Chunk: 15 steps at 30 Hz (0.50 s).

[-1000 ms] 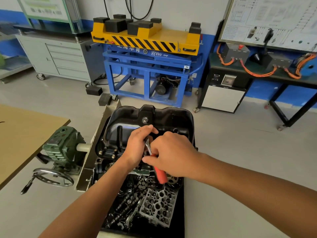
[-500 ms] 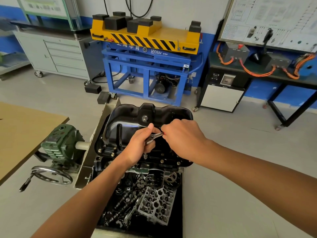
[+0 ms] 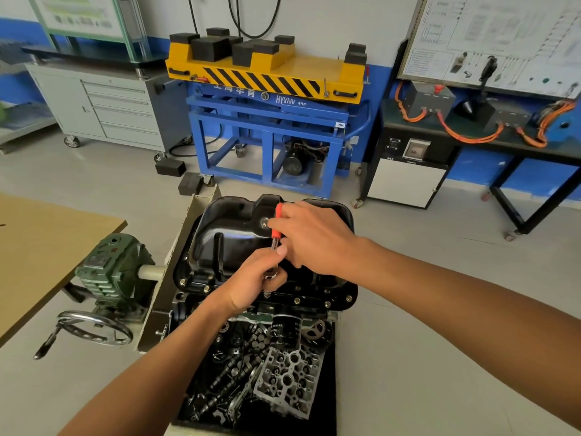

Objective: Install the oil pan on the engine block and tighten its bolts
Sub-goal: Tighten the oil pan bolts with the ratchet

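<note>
The glossy black oil pan [image 3: 232, 237] sits upside down on the engine block [image 3: 195, 306], with several bolts along its near flange [image 3: 327, 302]. A ratchet with a red handle [image 3: 276, 228] stands over a bolt on the near flange. My left hand [image 3: 254, 281] grips the ratchet's head and socket low down. My right hand [image 3: 311, 237] holds the red handle, which points away from me over the pan.
A black tray [image 3: 327, 401] below the block holds a cylinder head [image 3: 289, 382], camshafts and small parts; a black oil filter [image 3: 284, 332] hangs from the block. A green gearbox [image 3: 113, 269] with a handwheel [image 3: 94, 328] is at left, beside a wooden table [image 3: 41, 247]. A blue-and-yellow lift [image 3: 267, 99] stands behind.
The red handle has swung from pointing toward me, round to the right, to pointing away over the pan. My right hand followed it; my left hand stayed on the ratchet head.
</note>
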{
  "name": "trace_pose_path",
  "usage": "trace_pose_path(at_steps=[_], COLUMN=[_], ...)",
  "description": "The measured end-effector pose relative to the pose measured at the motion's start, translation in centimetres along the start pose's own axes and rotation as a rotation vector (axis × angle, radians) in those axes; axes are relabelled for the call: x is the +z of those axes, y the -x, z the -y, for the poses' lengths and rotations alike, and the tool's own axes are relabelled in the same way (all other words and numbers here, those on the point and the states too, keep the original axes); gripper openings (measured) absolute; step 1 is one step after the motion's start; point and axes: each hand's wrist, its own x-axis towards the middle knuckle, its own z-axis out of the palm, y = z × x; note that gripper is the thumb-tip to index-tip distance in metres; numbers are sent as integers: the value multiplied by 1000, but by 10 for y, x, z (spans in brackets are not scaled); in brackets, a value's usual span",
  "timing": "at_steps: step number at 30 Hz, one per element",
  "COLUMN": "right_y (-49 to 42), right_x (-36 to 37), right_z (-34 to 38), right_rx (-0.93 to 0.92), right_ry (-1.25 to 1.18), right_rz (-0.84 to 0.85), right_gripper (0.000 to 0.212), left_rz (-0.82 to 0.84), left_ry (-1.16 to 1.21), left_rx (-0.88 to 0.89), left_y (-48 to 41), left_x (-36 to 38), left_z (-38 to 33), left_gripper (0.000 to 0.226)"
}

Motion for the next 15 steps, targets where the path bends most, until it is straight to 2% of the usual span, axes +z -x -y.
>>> trace_pose_path(at_steps=[2, 4, 7, 15], right_y=[5, 14, 30, 58], right_x=[-2, -1, -3, -10], right_z=[-3, -8, -10, 21], right_rx=[14, 11, 4, 57], right_ry=[28, 39, -5, -281], right_rz=[-20, -45, -35, 136], right_gripper=[23, 20, 28, 51], left_rz=[-70, -181, -307, -375], left_ry=[51, 89, 70, -32], left_rx=[14, 27, 12, 16], left_y=[3, 4, 2, -9], left_x=[-2, -3, -4, 6], left_z=[1, 1, -1, -7], left_gripper=[52, 44, 46, 37])
